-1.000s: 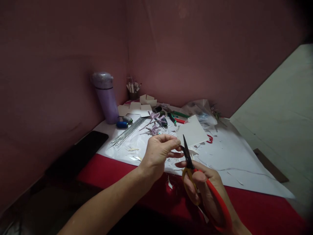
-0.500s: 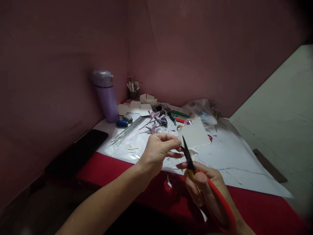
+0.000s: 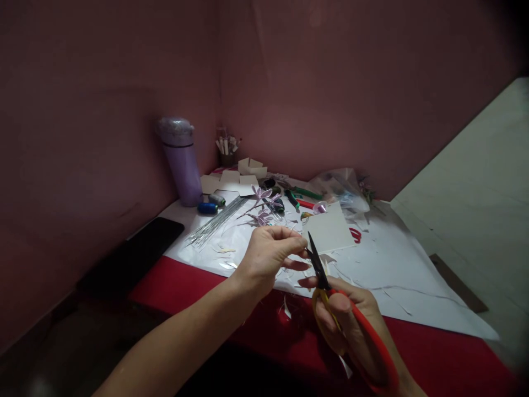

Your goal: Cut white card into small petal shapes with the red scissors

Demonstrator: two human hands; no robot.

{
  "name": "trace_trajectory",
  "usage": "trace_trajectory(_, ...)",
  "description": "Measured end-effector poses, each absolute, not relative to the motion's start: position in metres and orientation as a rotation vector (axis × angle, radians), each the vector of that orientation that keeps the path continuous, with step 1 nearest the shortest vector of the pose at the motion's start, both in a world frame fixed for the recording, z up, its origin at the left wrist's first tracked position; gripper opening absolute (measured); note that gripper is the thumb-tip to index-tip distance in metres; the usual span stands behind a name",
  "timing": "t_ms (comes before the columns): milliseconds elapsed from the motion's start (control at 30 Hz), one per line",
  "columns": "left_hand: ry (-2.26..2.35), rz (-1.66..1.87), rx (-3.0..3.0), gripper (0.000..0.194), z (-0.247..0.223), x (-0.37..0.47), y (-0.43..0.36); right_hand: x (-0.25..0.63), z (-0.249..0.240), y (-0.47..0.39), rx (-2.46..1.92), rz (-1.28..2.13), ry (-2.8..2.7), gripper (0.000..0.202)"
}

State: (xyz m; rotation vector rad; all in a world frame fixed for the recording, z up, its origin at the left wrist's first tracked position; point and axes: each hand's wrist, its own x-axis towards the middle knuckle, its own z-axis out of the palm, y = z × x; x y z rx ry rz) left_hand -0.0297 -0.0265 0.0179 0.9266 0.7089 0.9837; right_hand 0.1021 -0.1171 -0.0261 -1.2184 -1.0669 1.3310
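Observation:
My right hand (image 3: 351,309) grips a pair of scissors (image 3: 317,263) with red and yellow handles, its thumb and fingers wrapped in the loops. The dark blades point up and away, slightly parted. Just left of the blade tips, my left hand (image 3: 273,251) is closed in a pinch, thumb against forefinger. Whatever lies between those fingertips is too small to make out. Beyond the left hand, purple wire-stemmed flowers (image 3: 261,207) lie on the white sheet (image 3: 397,264). A square white card (image 3: 328,229) is behind the scissors.
A purple bottle (image 3: 182,171) stands at back left, near blue thread (image 3: 207,208) and a bundle of wires (image 3: 217,223). Green-handled pliers (image 3: 308,193), a plastic bag (image 3: 345,190) and a cup of sticks (image 3: 227,151) sit at the back. A black phone-like slab (image 3: 136,253) lies left.
The view has shifted slightly, so the table things sit a little further right. Both hands and the scissors keep nearly the same pose.

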Motion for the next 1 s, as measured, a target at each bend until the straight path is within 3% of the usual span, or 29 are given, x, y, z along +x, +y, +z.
trace_trajectory(367, 0.731, 0.986, 0.925, 0.013, 0.02, -0.031, -0.027, 0.099, -0.018, -0.116, -1.363, 1.233, -1.063, 0.067)
trace_trajectory(1000, 0.754, 0.967, 0.954, 0.012, 0.019, -0.031, -0.027, 0.088, -0.002, -0.117, -1.485, 1.146, -0.911, 0.052)
